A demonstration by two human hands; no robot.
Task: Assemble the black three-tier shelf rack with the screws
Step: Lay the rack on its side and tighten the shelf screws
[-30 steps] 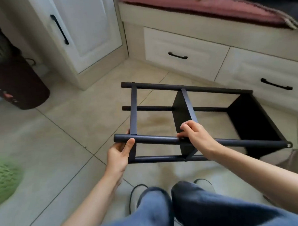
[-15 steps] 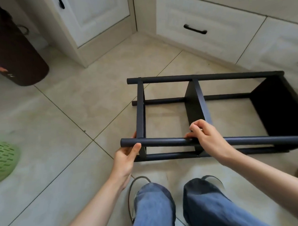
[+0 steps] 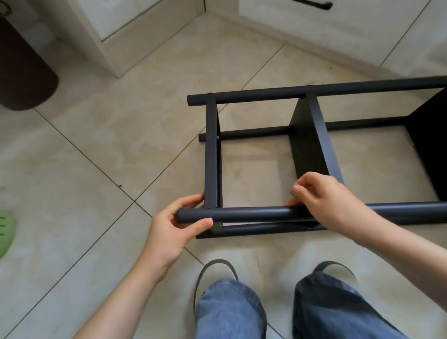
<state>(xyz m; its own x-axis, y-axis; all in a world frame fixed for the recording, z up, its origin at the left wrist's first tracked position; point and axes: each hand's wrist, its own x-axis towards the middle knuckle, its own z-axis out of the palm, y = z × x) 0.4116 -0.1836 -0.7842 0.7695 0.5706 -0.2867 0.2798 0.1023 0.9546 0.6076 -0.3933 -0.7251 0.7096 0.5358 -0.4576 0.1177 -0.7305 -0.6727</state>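
The shelf rack (image 3: 307, 141) is matte black all over — poles, panels, everything, though the near pole (image 3: 257, 213) catches a greyish sheen. Floor tiles (image 3: 102, 148) are pale beige with a faint cloudy mottle and thin dark grout lines. Cabinets (image 3: 352, 30) are off-white, with a black drawer handle (image 3: 310, 1). The bin (image 3: 13, 65) at the left looks dark brown. A light green perforated thing (image 3: 0, 233) sits at the edge — jeans (image 3: 230, 313) are faded blue.
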